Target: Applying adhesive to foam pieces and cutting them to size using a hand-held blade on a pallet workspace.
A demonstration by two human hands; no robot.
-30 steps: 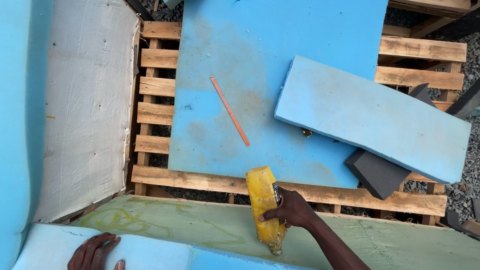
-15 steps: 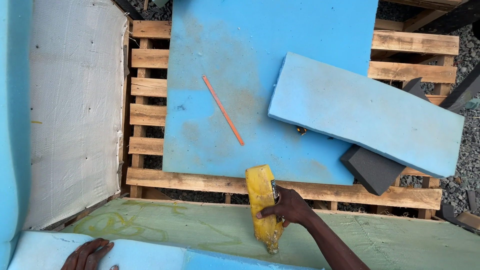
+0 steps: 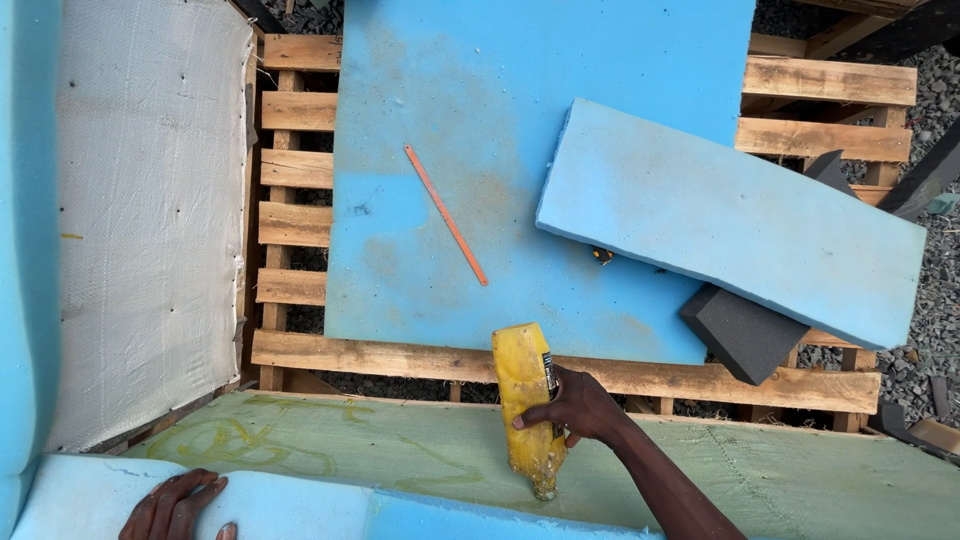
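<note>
My right hand (image 3: 575,410) grips a yellow plastic bottle (image 3: 526,395), tipped nozzle-down onto a green fabric-covered panel (image 3: 780,470) that carries yellowish glue lines. Along the bottom edge, my left hand (image 3: 178,505) rests with fingers spread on a light blue foam piece (image 3: 290,510) lying over the green panel. A thin orange strip (image 3: 446,214) lies on a large blue foam sheet (image 3: 500,120) beyond the bottle.
A wooden pallet (image 3: 300,230) lies under the foam. A thick blue foam slab (image 3: 730,220) rests slanted at the right over a dark grey foam block (image 3: 742,330). A white woven-fabric panel (image 3: 150,200) stands at the left. Gravel shows at the far right.
The view has shifted slightly. My right hand stays on the bottle, nozzle on the green panel. My left hand has slid a little to the right along the light blue foam.
</note>
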